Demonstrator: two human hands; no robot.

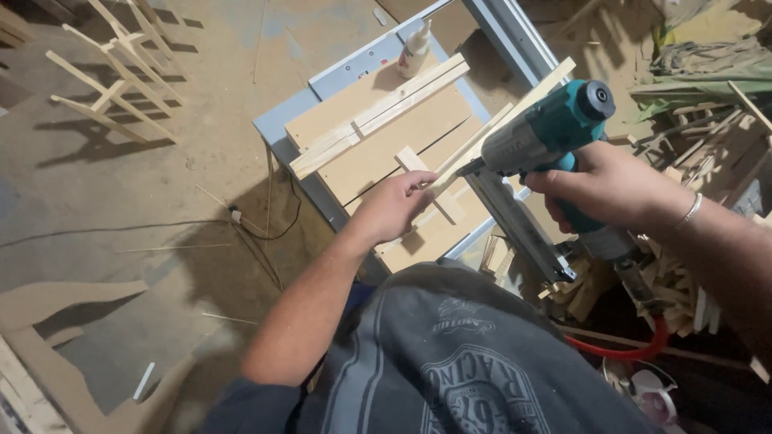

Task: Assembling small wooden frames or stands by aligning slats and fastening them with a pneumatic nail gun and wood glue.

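At the centre of the frame we see a matt, pale fibreboard panel [378, 153], smooth-faced, resting on a grey-blue painted metal frame [281, 137] with a dull sheen. The slats [378, 116] lying across the panel are bare, unfinished light wood with a dry, slightly rough grain. At upper right our right hand [603, 185] holds a nail gun [547, 137] with a glossy teal plastic housing, a grey metal body and a dull steel magazine. A red rubbery hose [619, 351] shows at lower right. The glue bottle [415, 50] at top centre is smooth white plastic. Our shirt [450, 362] is matt grey cloth.
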